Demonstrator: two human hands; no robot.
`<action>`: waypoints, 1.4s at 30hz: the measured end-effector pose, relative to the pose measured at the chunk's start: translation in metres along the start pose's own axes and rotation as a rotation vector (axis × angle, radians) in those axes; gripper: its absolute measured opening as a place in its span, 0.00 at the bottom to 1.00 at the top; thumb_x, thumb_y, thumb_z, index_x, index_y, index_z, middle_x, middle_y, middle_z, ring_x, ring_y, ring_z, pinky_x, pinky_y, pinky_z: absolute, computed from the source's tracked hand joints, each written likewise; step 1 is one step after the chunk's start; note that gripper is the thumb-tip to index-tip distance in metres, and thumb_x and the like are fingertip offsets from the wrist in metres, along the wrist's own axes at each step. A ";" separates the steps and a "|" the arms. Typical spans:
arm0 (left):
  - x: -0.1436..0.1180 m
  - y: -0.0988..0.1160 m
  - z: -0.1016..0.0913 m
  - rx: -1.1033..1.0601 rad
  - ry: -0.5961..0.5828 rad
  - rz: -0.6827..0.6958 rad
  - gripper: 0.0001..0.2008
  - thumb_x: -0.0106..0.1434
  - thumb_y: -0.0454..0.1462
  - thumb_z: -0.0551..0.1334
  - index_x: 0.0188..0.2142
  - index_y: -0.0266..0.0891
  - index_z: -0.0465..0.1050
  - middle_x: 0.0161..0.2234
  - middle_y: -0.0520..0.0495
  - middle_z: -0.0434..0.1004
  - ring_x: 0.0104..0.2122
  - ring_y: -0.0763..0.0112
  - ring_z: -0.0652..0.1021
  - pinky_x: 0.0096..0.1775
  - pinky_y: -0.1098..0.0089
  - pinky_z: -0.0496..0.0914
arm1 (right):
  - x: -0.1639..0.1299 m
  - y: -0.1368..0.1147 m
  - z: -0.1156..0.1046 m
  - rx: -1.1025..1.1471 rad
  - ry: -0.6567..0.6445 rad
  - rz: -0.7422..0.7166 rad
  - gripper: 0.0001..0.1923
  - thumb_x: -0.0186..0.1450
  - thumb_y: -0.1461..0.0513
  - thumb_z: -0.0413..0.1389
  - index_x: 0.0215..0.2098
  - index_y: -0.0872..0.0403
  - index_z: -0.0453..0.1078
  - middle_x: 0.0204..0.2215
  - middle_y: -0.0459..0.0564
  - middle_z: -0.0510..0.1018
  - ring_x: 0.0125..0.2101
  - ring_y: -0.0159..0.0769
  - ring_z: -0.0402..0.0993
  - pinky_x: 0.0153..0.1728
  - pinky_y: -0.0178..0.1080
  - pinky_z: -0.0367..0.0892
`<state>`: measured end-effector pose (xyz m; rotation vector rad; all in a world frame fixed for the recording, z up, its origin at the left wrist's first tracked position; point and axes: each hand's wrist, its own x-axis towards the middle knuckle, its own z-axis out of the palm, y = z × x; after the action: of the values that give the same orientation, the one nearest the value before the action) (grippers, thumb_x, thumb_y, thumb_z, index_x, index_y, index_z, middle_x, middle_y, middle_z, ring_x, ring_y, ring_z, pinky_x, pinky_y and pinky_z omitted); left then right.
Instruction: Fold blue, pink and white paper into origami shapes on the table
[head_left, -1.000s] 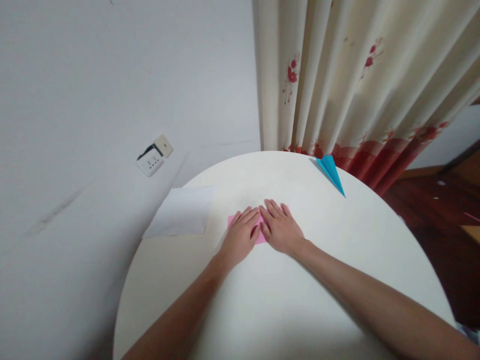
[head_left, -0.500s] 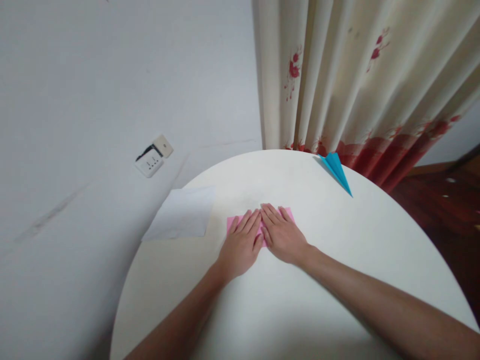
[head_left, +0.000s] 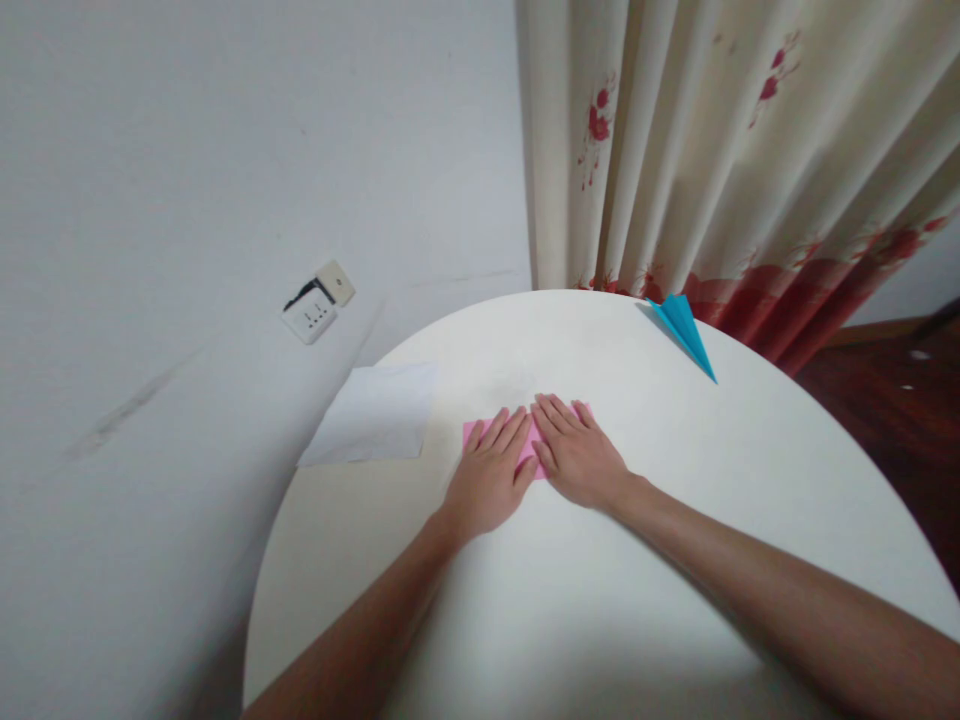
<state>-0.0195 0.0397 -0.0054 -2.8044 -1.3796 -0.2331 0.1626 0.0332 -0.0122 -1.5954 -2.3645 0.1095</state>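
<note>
A folded pink paper [head_left: 531,442] lies flat on the round white table [head_left: 675,560], mostly hidden under my hands. My left hand [head_left: 491,475] presses palm-down on its left part, fingers straight and close together. My right hand [head_left: 577,455] presses flat on its right part, beside the left hand, the thumbs nearly touching. Only thin pink strips show at the left edge, between the hands and past my right fingertips.
A blue paper plane [head_left: 684,327] rests at the table's far edge near the curtain [head_left: 712,150]. A white sheet [head_left: 373,415] overhangs the table's left edge. A wall socket [head_left: 318,304] is on the white wall. Dark floor lies to the right.
Both hands stay flat on the pink paper, side by side. The visible pink area changes slightly as they shift; the view has drifted a little.
</note>
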 end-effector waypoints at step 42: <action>0.003 0.002 0.002 -0.053 0.005 0.029 0.27 0.73 0.38 0.45 0.70 0.37 0.47 0.70 0.40 0.51 0.70 0.60 0.52 0.67 0.49 0.50 | -0.009 0.001 -0.007 0.026 -0.007 -0.098 0.31 0.74 0.57 0.39 0.70 0.65 0.50 0.70 0.60 0.52 0.70 0.44 0.44 0.69 0.52 0.41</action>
<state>-0.0159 0.0410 -0.0073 -2.8616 -1.3506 -0.2806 0.1690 0.0246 -0.0074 -1.4670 -2.4315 0.1251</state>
